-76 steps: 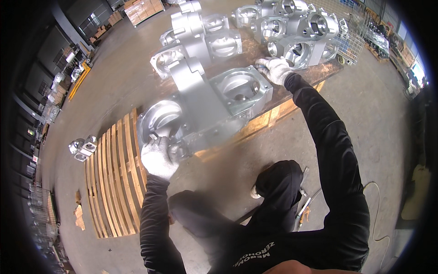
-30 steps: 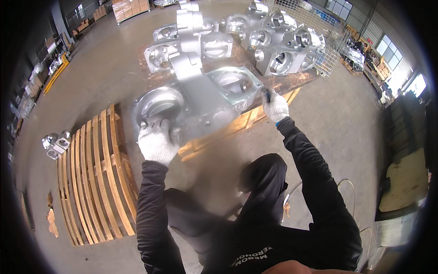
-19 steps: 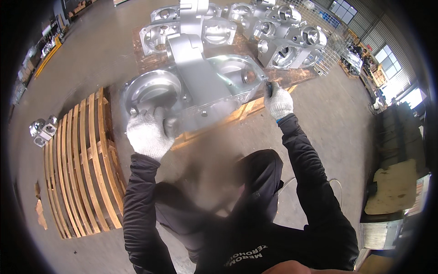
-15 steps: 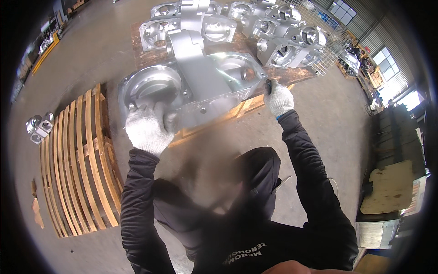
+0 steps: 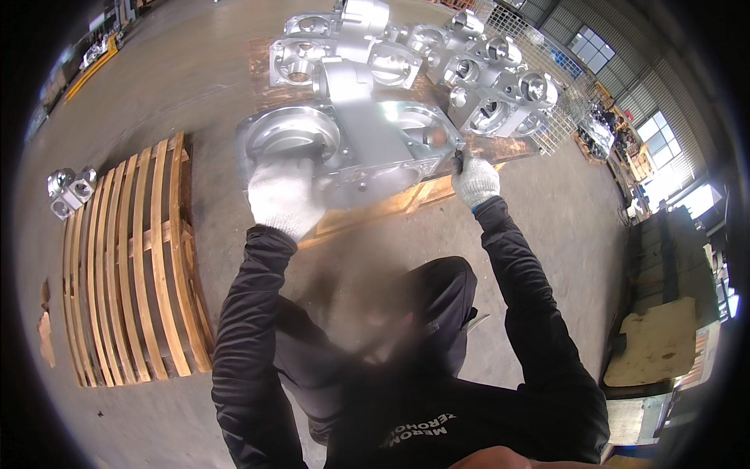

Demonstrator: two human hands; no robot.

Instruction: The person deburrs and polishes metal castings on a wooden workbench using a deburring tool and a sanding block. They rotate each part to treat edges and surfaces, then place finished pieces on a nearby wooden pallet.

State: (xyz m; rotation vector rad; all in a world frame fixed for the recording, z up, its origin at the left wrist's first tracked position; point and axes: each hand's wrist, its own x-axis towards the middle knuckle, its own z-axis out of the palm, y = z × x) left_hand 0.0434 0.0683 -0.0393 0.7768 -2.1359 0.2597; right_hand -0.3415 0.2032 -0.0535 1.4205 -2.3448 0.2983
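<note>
Casting (image 5: 355, 148): large silver metal housing, held in front of chest above wooden pallet (image 5: 133, 266). Left hand (image 5: 283, 195) closed on round flange; right hand (image 5: 474, 181) closed on opposite edge. Judged heavy, rigid, smooth; gloved grip at both ends advisable.

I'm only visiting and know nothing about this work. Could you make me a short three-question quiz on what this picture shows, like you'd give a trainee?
1. True or false: both the left hand and the right hand wear white gloves.
2. What do the two hands grip? A) a wooden plank B) a large metal casting C) a wire basket
3. Fill in: the empty slatted pallet on the floor lies to the person's ____.

Key
1. True.
2. B; each hand grips one end of it.
3. Left; more metal castings sit beyond the held one.
</note>
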